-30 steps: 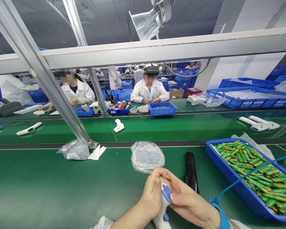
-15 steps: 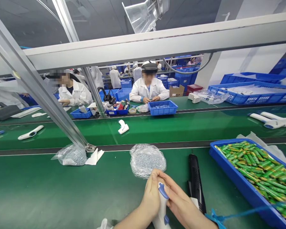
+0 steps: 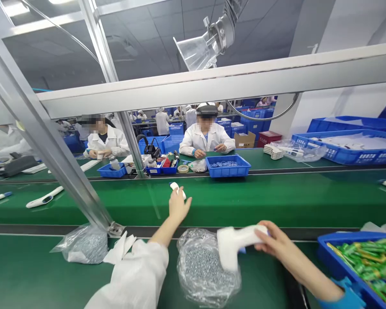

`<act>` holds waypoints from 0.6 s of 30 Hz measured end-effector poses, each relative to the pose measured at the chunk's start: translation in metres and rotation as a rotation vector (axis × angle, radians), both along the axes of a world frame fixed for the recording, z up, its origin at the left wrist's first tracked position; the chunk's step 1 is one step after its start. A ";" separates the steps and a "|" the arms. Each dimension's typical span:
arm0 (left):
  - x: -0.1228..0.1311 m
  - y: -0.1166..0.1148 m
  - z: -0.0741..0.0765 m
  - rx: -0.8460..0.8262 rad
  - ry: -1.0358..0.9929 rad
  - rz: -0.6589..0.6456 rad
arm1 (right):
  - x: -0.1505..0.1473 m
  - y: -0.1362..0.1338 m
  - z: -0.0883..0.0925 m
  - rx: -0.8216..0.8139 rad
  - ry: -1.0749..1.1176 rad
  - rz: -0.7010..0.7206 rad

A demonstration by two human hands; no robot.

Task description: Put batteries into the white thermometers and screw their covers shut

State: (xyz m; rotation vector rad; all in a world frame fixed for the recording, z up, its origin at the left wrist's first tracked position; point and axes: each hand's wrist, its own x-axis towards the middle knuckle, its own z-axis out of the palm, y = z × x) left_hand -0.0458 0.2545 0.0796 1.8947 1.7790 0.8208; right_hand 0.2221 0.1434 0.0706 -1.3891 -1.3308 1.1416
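Observation:
My left hand (image 3: pixel 177 207) stretches out over the green conveyor belt (image 3: pixel 276 197) and rests on a white handheld device (image 3: pixel 176 189) lying there; its fingers curl over it. My right hand (image 3: pixel 272 239) grips a white thermometer-like device (image 3: pixel 234 244) by its handle, holding it level above a clear bag of small grey parts (image 3: pixel 202 268).
A blue tray of green batteries (image 3: pixel 366 259) sits at the right. Another clear bag (image 3: pixel 83 244) and white paper (image 3: pixel 120 249) lie by a slanted metal post (image 3: pixel 51 141). More white devices (image 3: pixel 43 199) ride the belt. People in white coats work opposite behind blue bins (image 3: pixel 227 166).
Both hands were together on one white and blue device near me. Now my left hand has reached forward to the device on the belt, and my right hand carries the first device out to the right.

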 end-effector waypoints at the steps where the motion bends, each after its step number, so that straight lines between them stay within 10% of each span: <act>1: -0.009 0.019 0.000 -0.012 0.041 0.016 | 0.010 0.019 -0.004 0.014 -0.008 -0.056; 5: -0.025 0.055 -0.015 -0.078 0.194 0.002 | 0.026 0.070 -0.010 0.030 -0.110 -0.142; 9: -0.035 0.029 -0.019 -0.060 0.256 -0.088 | 0.021 0.042 0.001 0.086 -0.264 -0.034; 13: -0.055 -0.061 -0.017 -0.056 0.230 -0.250 | 0.036 -0.031 0.003 0.182 -0.413 0.125; 15: -0.056 -0.126 -0.028 0.018 0.155 -0.536 | 0.052 -0.062 -0.009 0.366 -0.718 0.307; 18: -0.034 -0.218 -0.057 -0.074 0.130 -0.582 | 0.071 -0.089 -0.031 0.563 -1.104 0.459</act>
